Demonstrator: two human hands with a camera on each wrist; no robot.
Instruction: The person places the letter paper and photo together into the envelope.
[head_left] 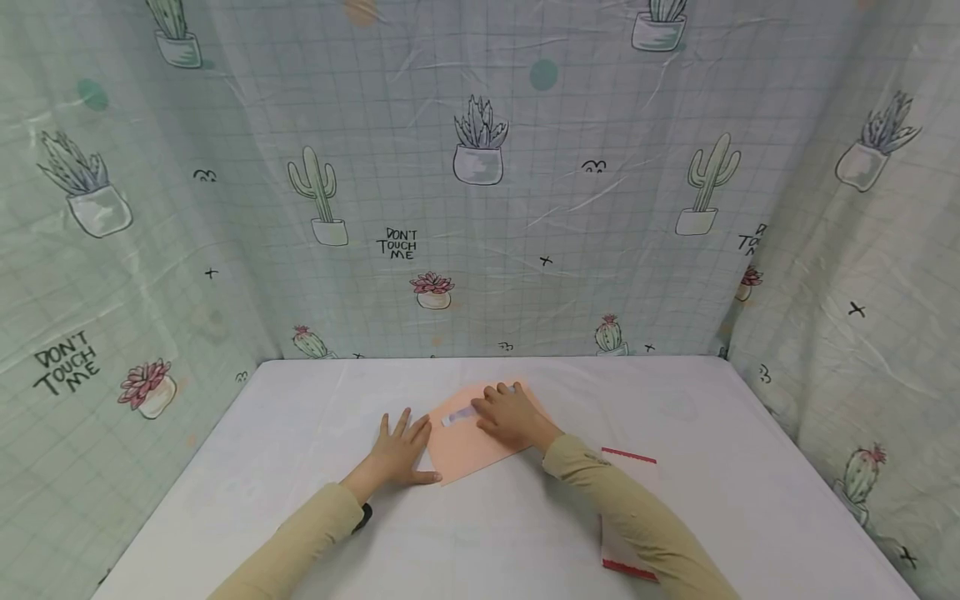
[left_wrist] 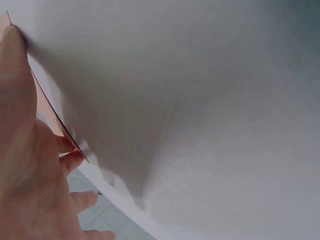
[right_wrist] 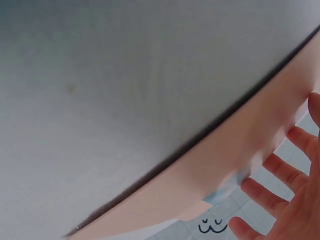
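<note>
A flat peach-coloured paper piece (head_left: 468,454), envelope-like in outline, lies tilted on the white table. Near its far side is a pale strip with bluish-purple marks (head_left: 459,415). My left hand (head_left: 397,454) rests at the paper's left edge, fingers spread, thumb at the near corner; the left wrist view shows the paper edge (left_wrist: 52,107) beside its fingers. Over the right part of the paper, my right hand (head_left: 512,417) touches the strip with its fingertips, the fingers loosely bent and spread. In the right wrist view a bluish piece of the strip (right_wrist: 227,190) shows by those fingers.
Partly under my right forearm lies a pale flat rectangle (head_left: 630,468) with red bands at its near and far ends. The table (head_left: 315,417) ends at a cactus-print cloth (head_left: 525,208) at the back and both sides.
</note>
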